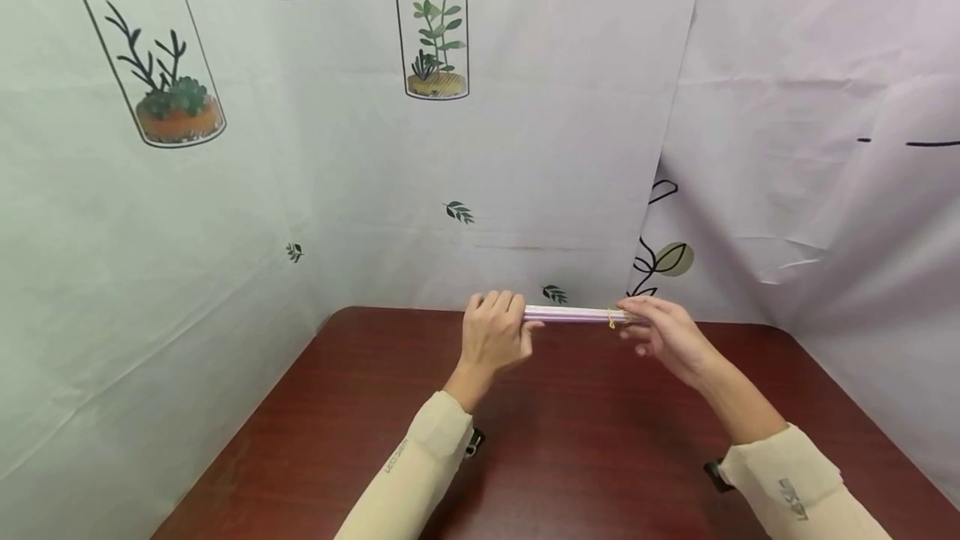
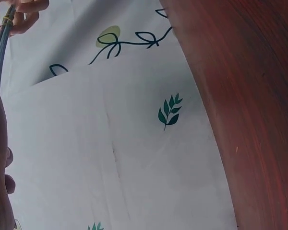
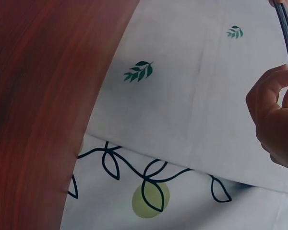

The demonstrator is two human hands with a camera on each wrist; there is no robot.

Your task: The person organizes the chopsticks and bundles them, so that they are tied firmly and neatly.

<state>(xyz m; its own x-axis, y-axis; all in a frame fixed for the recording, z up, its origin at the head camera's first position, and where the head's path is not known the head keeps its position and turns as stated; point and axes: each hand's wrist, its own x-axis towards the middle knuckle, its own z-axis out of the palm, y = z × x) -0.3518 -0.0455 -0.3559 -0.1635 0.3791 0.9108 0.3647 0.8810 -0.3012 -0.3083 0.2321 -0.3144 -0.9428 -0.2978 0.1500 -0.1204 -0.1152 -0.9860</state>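
A bundle of slim white and purple sticks [image 1: 568, 314] is held level above the far part of the table. My left hand [image 1: 492, 332] grips its left end, fingers wrapped over it. At the other end, a thin gold twist tie [image 1: 612, 318] circles the bundle. The thumb and fingers of my right hand [image 1: 670, 342] pinch the bundle beside this tie. In the left wrist view the sticks [image 2: 0, 55] look dark against the light, and the right wrist view shows curled right-hand fingers [image 3: 273, 93] at the bundle's near end. The stick ends inside both hands are hidden.
A dark red wooden table [image 1: 570, 440] lies beneath both arms. White fabric [image 1: 360, 173] printed with plants in jars and small leaves hangs behind and at the sides. Dark devices [image 1: 718, 475] sit at the cuffs of the pale sleeves.
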